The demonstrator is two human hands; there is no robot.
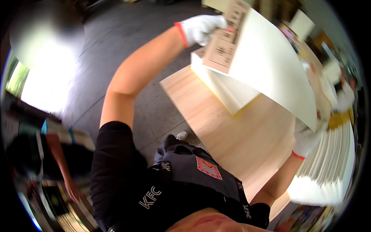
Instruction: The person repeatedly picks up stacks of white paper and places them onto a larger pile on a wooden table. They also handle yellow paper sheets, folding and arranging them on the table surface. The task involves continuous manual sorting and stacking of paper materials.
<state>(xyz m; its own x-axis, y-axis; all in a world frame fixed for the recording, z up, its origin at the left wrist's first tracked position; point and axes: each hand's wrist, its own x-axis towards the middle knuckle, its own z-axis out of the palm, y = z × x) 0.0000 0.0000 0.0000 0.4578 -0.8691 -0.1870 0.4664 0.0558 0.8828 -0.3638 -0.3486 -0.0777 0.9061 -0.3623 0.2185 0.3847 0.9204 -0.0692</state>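
A large, pale sheet [270,58] with a brown printed strip [220,50] along its left edge is raised and bowed between my hands. My left hand [203,29], in a white glove with a red cuff, is closed on the strip's edge. At the sheet's lower right corner my right hand [307,139], gloved alike, is closed on it, its fingers partly hidden and blurred. Below the sheet, a white stack [235,94] with a yellow lower edge rests on a wood-grain tabletop [247,131].
Close to my right hand stands a tall, fanned stack of white sheets [324,158]. A person in dark clothing [63,166] is at the left. Another person [345,96] is at the far right, beyond the table. Grey floor [135,50] lies beyond my left arm.
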